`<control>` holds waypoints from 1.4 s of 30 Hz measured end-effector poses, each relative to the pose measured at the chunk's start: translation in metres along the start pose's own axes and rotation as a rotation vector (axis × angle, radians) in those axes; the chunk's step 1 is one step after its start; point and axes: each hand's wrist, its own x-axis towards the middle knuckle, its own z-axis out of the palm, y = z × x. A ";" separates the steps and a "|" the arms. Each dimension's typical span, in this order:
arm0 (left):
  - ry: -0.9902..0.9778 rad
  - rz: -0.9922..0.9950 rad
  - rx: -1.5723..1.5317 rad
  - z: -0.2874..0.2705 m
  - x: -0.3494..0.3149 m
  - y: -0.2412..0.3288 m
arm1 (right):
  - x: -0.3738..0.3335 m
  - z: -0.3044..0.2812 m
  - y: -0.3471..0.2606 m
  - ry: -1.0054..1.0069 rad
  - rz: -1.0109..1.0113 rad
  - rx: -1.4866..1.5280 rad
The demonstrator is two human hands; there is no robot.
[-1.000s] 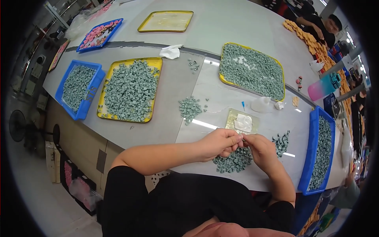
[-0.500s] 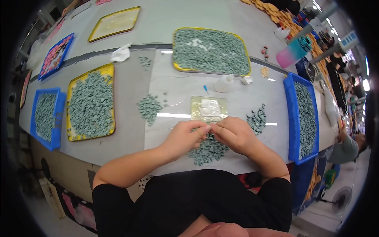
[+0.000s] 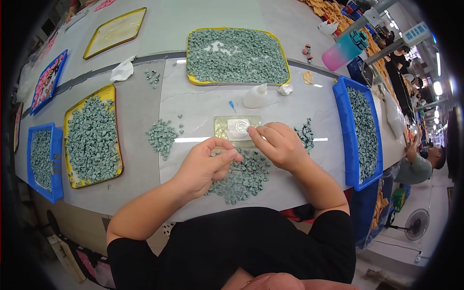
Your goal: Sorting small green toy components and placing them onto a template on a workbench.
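Note:
Over the glue dish [image 3: 241, 126] on the yellowish square plate [image 3: 223, 137], my right hand [image 3: 282, 147] pinches a small grey-green piece [image 3: 249, 129] between thumb and forefinger. My left hand [image 3: 205, 166] is held lower and to the left, its fingers curled toward the thumb. Whatever lies in those fingers is too small to make out. Beneath and between both hands spreads a heap of small grey-green pieces [image 3: 241, 181]. Another small pile [image 3: 162, 137] lies left of the plate, and a darker pile [image 3: 306, 134] is partly hidden behind my right hand.
Beyond the plate stand a white squeeze bottle [image 3: 255, 96] and a blue nozzle tip [image 3: 232, 106]. A yellow tray [image 3: 191, 79] of pieces lies at the back, another yellow tray [image 3: 119, 166] at left. Blue bins [image 3: 341, 104] flank the table. A blue-pink bottle [image 3: 333, 59] stands far right.
My hands have come apart. The right now reaches to the dish with a small piece, while the left has drawn back left and down. The whole view has shifted slightly.

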 end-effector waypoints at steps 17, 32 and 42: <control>0.043 0.039 -0.016 -0.018 0.001 -0.001 | 0.004 0.015 -0.017 0.050 0.737 0.725; 0.000 0.014 -0.041 -0.015 0.004 -0.006 | 0.010 0.010 -0.031 0.076 1.236 1.391; -0.086 -0.115 -0.108 -0.005 0.000 -0.006 | 0.006 0.017 -0.029 0.244 0.108 0.479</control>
